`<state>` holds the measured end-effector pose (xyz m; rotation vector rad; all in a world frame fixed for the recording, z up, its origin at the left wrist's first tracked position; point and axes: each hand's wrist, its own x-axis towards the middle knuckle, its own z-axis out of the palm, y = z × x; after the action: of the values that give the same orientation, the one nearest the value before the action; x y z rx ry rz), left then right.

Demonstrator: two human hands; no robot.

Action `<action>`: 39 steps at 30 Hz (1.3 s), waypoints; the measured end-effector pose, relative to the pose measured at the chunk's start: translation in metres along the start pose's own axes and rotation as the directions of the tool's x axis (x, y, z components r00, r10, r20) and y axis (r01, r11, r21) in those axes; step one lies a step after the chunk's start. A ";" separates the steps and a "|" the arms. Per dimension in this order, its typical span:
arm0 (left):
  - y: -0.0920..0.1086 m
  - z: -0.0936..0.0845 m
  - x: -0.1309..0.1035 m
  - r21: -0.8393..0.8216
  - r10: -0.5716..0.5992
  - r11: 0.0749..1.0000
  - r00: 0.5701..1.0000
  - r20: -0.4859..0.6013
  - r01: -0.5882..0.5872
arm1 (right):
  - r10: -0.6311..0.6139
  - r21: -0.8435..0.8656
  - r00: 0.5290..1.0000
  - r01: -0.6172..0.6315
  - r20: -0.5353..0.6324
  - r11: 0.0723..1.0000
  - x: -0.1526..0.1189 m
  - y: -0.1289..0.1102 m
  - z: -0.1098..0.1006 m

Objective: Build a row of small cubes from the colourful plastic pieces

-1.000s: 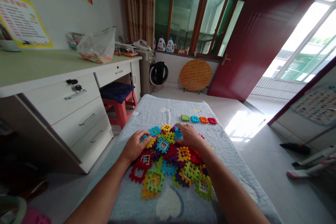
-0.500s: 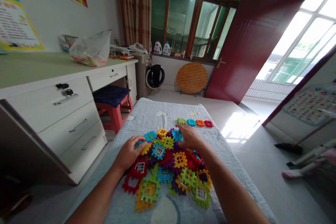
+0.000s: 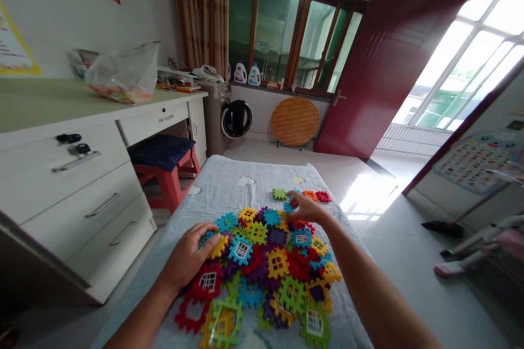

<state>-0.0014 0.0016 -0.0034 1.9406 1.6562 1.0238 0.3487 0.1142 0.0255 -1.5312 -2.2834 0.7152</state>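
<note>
Head view. The right hand (image 3: 305,208) grasps a blue tile (image 3: 288,206) between thumb and fingers, above the cloth (image 3: 264,174) at the far right of the tile pile (image 3: 257,264). The left hand (image 3: 188,255) rests at the pile's left edge, its fingers over a blue piece and its thumb against a yellow tile (image 3: 219,247); whether it grips either cannot be told.

A row of four tiles lies beyond the pile: green (image 3: 279,194), blue, partly hidden by the right hand, orange (image 3: 310,196) and red (image 3: 323,197).

Writing: the poster (image 3: 14,46) carries printed lines, too blurred to read. Labels on the two bottles (image 3: 240,73) and the wall chart (image 3: 483,161) are too small to read.

Edges and clearance: open cloth extends from the pile to the table's far edge. The row's red end is near the right edge. Open floor (image 3: 380,240) adjoins that edge. On the left, the stool (image 3: 167,166) stands near the table, before the desk (image 3: 82,174).
</note>
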 end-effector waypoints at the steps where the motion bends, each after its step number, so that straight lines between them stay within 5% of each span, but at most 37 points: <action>1: 0.000 0.000 0.000 0.002 -0.001 1.000 1.000 -0.001 0.001 | -0.024 0.000 1.000 0.024 0.016 1.000 -0.005 -0.004 0.004; 6: 0.001 0.000 0.001 0.021 -0.001 1.000 1.000 -0.006 0.001 | -0.080 0.022 0.994 0.078 0.074 0.997 -0.015 -0.014 -0.007; 13: 0.000 0.000 0.000 0.018 -0.014 1.000 1.000 0.007 0.014 | 0.075 -0.323 0.977 -0.138 -0.200 0.936 0.024 0.013 -0.037; 39: -0.002 0.000 0.000 0.019 -0.015 1.000 1.000 0.011 0.015 | 0.098 -0.488 0.995 -0.085 0.000 0.869 0.051 0.012 -0.031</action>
<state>-0.0026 0.0020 -0.0050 1.9397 1.6781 0.9935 0.3541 0.1723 0.0430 -1.8584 -2.5546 0.1707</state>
